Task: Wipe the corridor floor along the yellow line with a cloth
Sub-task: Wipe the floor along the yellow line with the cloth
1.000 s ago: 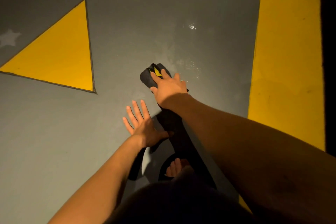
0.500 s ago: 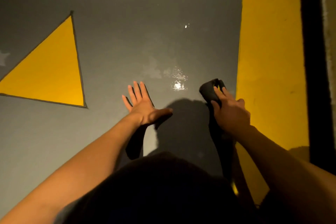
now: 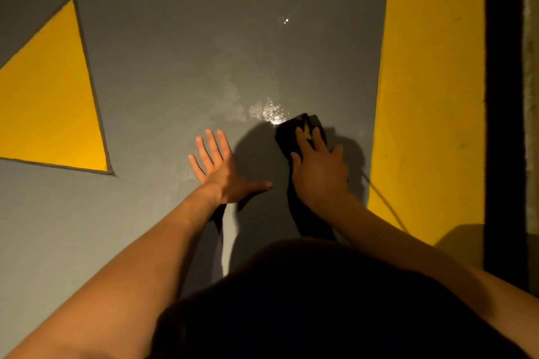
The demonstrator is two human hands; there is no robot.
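Nearest, I log the left hand (image 3: 220,170): fingers spread, palm flat on the grey floor (image 3: 163,67), left of the cloth (image 3: 294,132). Right hand (image 3: 319,173): straight fingers pressing the dark cloth down, just left of the yellow line (image 3: 431,81). Wet patch (image 3: 269,112): touching the cloth's far-left edge. Yellow triangle (image 3: 49,102): far left of the cloth.

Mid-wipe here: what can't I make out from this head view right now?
- Cloth: mostly hidden under the right hand; its full shape is unclear.
- Floor nearest the person: blocked by the dark torso and shadow.
- Yellow line: cut off at the top edge.
- Left hand: lies flat; its palm is hidden.
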